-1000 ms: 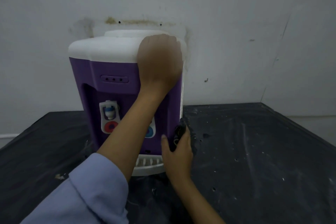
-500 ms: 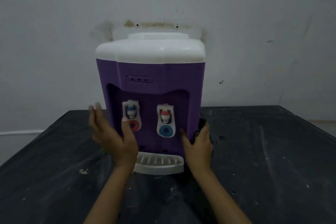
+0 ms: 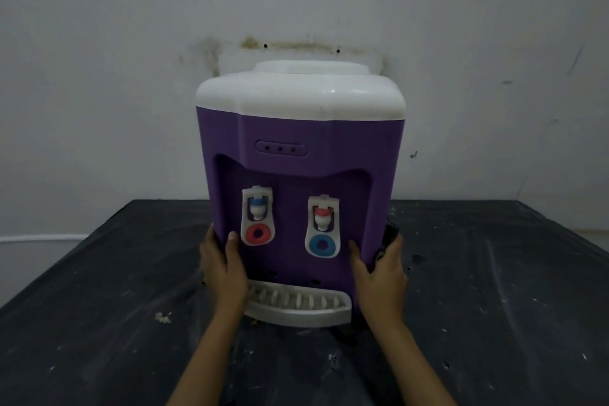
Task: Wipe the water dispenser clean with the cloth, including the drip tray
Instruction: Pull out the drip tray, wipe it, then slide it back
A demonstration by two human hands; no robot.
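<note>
A purple water dispenser (image 3: pixel 296 158) with a white top stands upright at the middle of a black table, facing me. Its white slotted drip tray (image 3: pixel 296 310) juts out at the bottom front. My left hand (image 3: pixel 224 267) grips the dispenser's lower left corner, with the thumb on the front face beside the left tap (image 3: pixel 258 208). My right hand (image 3: pixel 379 277) holds a dark cloth (image 3: pixel 390 234) against the lower right side, its thumb on the front near the right tap (image 3: pixel 322 217). Most of the cloth is hidden behind the hand and the dispenser.
The black table (image 3: pixel 494 306) is speckled with pale marks, and a small crumb (image 3: pixel 162 317) lies at the front left. A stained white wall (image 3: pixel 296 10) rises directly behind the dispenser. A second wall stands beyond the table's right edge.
My left hand came off the white top, dropped to the lower left side and took hold there. The dispenser now faces me squarely. My right hand stayed low on the right with the cloth.
</note>
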